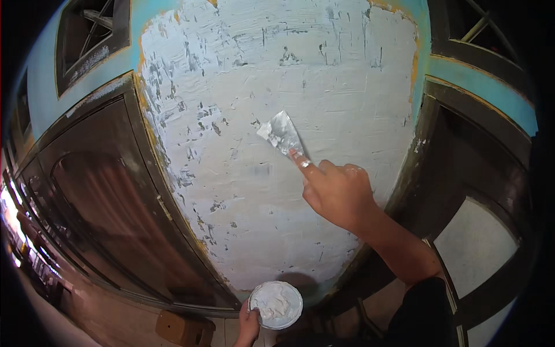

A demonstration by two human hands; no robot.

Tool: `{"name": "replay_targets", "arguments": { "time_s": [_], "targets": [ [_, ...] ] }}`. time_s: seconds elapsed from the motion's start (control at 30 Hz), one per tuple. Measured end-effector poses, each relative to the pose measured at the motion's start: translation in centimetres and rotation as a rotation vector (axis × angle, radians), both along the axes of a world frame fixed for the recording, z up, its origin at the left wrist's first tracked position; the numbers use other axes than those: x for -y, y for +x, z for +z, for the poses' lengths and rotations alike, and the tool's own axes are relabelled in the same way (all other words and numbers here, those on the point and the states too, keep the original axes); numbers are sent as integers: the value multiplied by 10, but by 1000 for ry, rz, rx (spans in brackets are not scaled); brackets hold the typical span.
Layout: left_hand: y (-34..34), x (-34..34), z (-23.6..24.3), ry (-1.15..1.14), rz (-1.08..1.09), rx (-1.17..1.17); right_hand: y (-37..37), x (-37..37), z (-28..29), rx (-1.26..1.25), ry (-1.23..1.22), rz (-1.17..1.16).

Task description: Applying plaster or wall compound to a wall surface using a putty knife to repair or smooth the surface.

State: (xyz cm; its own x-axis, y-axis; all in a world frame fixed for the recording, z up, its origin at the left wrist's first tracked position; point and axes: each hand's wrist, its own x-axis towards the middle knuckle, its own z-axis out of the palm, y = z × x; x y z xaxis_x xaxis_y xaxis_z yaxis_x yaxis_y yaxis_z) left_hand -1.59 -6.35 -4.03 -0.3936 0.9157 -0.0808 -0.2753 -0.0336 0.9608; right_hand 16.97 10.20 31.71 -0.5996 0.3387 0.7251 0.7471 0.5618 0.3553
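Note:
My right hand (341, 188) grips a putty knife (284, 134), with the index finger stretched along the blade. White paste clings to the blade, whose edge lies at or very near the wall (341, 110); I cannot tell if it touches. The wall is coated in uneven white filler, with grey and dark bare spots mostly on the left and upper parts. Low in front of me, my left hand (248, 325) holds a round white dish (296, 306) by its left rim. A heap of white putty (274, 306) sits in the dish.
A dark wooden door (104, 196) stands left of the wall, and a dark door frame with a pale panel (477, 237) is on the right. A brown stool (184, 328) rests on the tiled floor at lower left. Turquoise paint borders the filler.

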Motion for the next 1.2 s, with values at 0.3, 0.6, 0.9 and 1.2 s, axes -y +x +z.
{"name": "replay_targets", "arguments": {
  "time_s": [0.3, 0.6, 0.9, 1.2],
  "targets": [
    [12, -7, 3, 24, -82, -66, -55, -22, 36, -194, 54, 150],
    [6, 2, -3, 67, -21, -74, -28, 1, -46, -144, -121, 77],
    [2, -2, -25, 40, -44, 99, -75, -22, 21, -188, 73, 62],
    [1, 23, 4, 22, 110, -49, -28, 5, -50, -50, -20, 125]
  ]
}}
